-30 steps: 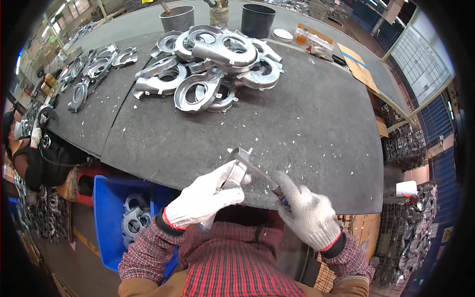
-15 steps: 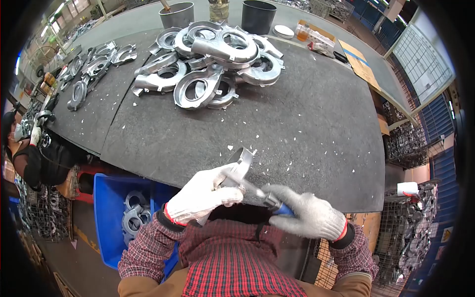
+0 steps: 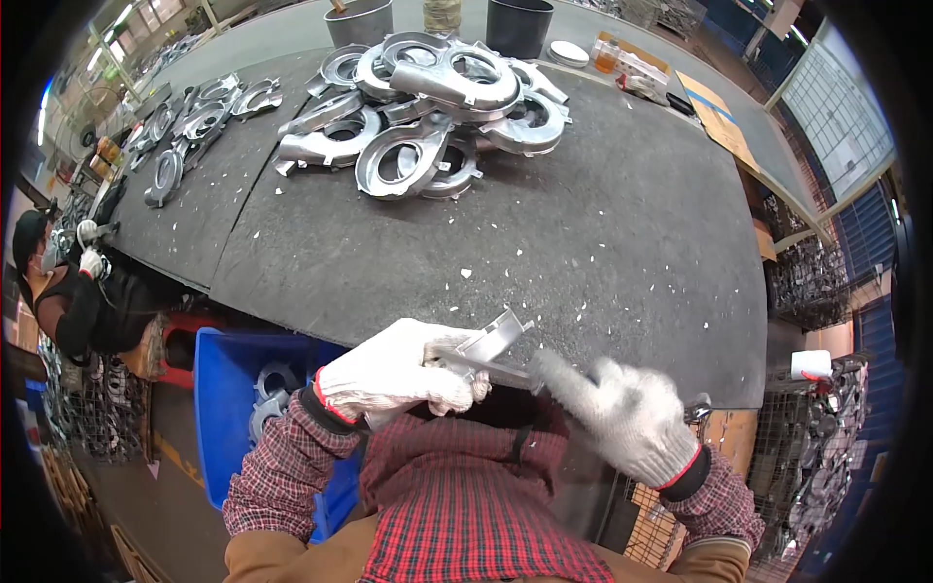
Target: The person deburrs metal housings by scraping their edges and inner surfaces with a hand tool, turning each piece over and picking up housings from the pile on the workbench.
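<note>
I have one volute-shaped metal casting [image 3: 498,335] in my left hand [image 3: 394,374], the gloved fingers closed on it, just above the near edge of the dark-topped table [image 3: 632,291]. My right hand [image 3: 627,413] is closed on one flat-bladed hand tool [image 3: 501,370], and the blade lies across the casting, close to my left fingertips. Counting outward, there are two groups of similar castings on the table: a large heap [image 3: 437,87] of at least eight, and a looser cluster [image 3: 188,126] of at least four to its left. Behind the heap stand one metal bucket [image 3: 362,24], one black bucket [image 3: 518,29] and, between them, one wrapped container [image 3: 442,15]; to their right are one white disc [image 3: 569,51] and one amber bottle [image 3: 606,58]. One blue bin [image 3: 216,428] by my left arm shows two castings inside. One co-worker [image 3: 68,325] sits at the far left.

My right fingers are blurred and hide the tool's handle; my left glove covers the middle of the casting. The heap's pieces overlap too much for an exact count. My left sleeve hides part of the bin, and the top edge crops both buckets and the wrapped container.
</note>
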`<move>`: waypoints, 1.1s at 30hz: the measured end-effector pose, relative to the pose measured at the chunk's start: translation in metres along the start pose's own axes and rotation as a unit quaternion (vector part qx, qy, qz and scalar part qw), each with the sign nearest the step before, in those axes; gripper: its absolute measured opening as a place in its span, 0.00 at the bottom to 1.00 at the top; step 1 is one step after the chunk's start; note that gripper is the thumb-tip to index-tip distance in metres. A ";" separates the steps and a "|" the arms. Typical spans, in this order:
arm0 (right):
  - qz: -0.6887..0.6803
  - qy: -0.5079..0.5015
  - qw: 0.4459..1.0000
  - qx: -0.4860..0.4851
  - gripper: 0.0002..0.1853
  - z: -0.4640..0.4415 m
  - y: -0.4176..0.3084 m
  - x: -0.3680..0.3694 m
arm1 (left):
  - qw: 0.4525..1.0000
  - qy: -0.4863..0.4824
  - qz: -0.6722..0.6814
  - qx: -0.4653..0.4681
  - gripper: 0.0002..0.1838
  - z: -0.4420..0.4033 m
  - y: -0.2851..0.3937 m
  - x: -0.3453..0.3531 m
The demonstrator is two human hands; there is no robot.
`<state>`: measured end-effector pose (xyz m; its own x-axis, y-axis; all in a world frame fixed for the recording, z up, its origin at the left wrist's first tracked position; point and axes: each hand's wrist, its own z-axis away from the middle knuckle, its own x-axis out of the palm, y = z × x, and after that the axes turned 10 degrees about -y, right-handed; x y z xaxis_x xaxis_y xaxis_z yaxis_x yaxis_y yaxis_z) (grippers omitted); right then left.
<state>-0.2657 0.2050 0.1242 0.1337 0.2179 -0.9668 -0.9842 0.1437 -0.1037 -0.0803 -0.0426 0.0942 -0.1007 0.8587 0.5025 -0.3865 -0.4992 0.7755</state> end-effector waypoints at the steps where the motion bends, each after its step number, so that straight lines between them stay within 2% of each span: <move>1: -0.002 -0.001 1.000 0.003 0.34 0.002 -0.002 -0.002 | 1.000 -0.002 0.000 -0.003 0.33 0.000 0.000 0.000; 3: 0.041 -0.003 0.999 0.013 0.41 0.001 -0.003 -0.010 | 1.000 0.000 0.017 -0.009 0.36 0.000 0.001 -0.001; 4: 0.041 -0.003 0.999 0.011 0.41 0.000 0.000 -0.013 | 1.000 0.001 0.018 -0.009 0.36 0.000 -0.001 -0.002; 6: -0.185 -0.089 0.979 -0.016 0.41 -0.003 0.010 -0.020 | 0.998 -0.014 -0.055 0.002 0.38 -0.001 -0.006 -0.005; 7: -0.186 -0.088 0.978 -0.014 0.41 -0.005 0.020 -0.019 | 0.998 -0.016 -0.056 0.000 0.38 -0.002 -0.010 -0.005; 8: -0.319 -0.168 0.931 -0.059 0.41 -0.007 0.032 -0.013 | 0.997 -0.014 -0.062 0.034 0.39 -0.002 -0.015 -0.003; 9: -0.442 -0.241 0.858 -0.104 0.41 -0.010 0.040 -0.006 | 0.995 -0.013 -0.070 0.069 0.41 -0.003 -0.019 -0.002; 10: -0.442 -0.239 0.859 -0.102 0.41 -0.012 0.044 0.005 | 0.995 -0.015 -0.072 0.069 0.41 -0.005 -0.021 -0.002; 12: -0.490 -0.172 0.833 -0.193 0.40 -0.011 0.044 0.025 | 0.988 0.006 -0.074 0.139 0.45 -0.006 -0.028 -0.001; 13: -0.493 -0.199 0.830 -0.166 0.40 -0.011 0.042 0.024 | 0.953 0.008 -0.263 0.150 0.45 -0.008 -0.027 -0.007; 14: -0.493 -0.199 0.830 -0.169 0.40 -0.010 0.040 0.017 | 0.953 0.010 -0.264 0.150 0.45 -0.007 -0.027 -0.007; 16: -0.467 -0.216 0.854 -0.080 0.40 -0.007 0.032 0.003 | 0.861 0.078 -0.459 0.206 0.38 -0.008 -0.030 -0.004; 17: -0.426 -0.188 0.882 -0.070 0.40 -0.006 0.028 0.003 | 0.903 0.107 -0.368 0.195 0.40 -0.010 -0.032 -0.002; 18: -0.427 -0.186 0.882 -0.071 0.40 -0.006 0.023 0.003 | 0.902 0.107 -0.370 0.194 0.40 -0.011 -0.032 0.000; 20: -0.334 -0.140 0.932 -0.019 0.40 -0.006 0.014 0.002 | 0.921 0.166 -0.318 0.151 0.42 -0.011 -0.029 0.004; 21: -0.285 -0.074 0.955 -0.036 0.38 -0.005 0.011 0.010 | 0.932 0.174 -0.283 0.143 0.43 -0.013 -0.031 0.003; 22: -0.285 -0.073 0.955 -0.036 0.38 -0.007 0.010 0.016 | 0.932 0.175 -0.285 0.143 0.43 -0.014 -0.030 0.005; 24: -0.203 -0.008 0.978 -0.034 0.38 -0.010 0.007 0.024 | 0.952 0.193 -0.204 0.122 0.39 -0.015 -0.026 0.010; 27: -0.176 -0.014 0.984 -0.004 0.39 -0.014 0.002 0.026 | 0.961 0.191 -0.171 0.106 0.35 -0.015 -0.027 0.010; 28: -0.175 -0.012 0.984 -0.004 0.39 -0.016 0.000 0.027 | 0.961 0.190 -0.172 0.106 0.35 -0.016 -0.028 0.008; 30: -0.224 -0.020 0.974 -0.016 0.40 -0.021 0.000 0.031 | 0.969 0.143 -0.107 0.170 0.34 -0.018 -0.032 0.004; 31: -0.223 -0.019 0.975 -0.016 0.40 -0.022 0.001 0.033 | 0.969 0.159 -0.015 0.188 0.35 -0.020 -0.030 0.015; 33: -0.371 -0.062 0.927 0.006 0.41 -0.027 0.005 0.034 | 0.967 0.147 0.015 0.206 0.36 -0.028 -0.036 0.009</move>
<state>-0.2691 0.1869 0.0847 0.7856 0.1643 -0.5965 -0.6153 0.3094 -0.7251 -0.0928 -0.0134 0.0603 -0.3863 0.8083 0.4443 0.0136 -0.4766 0.8790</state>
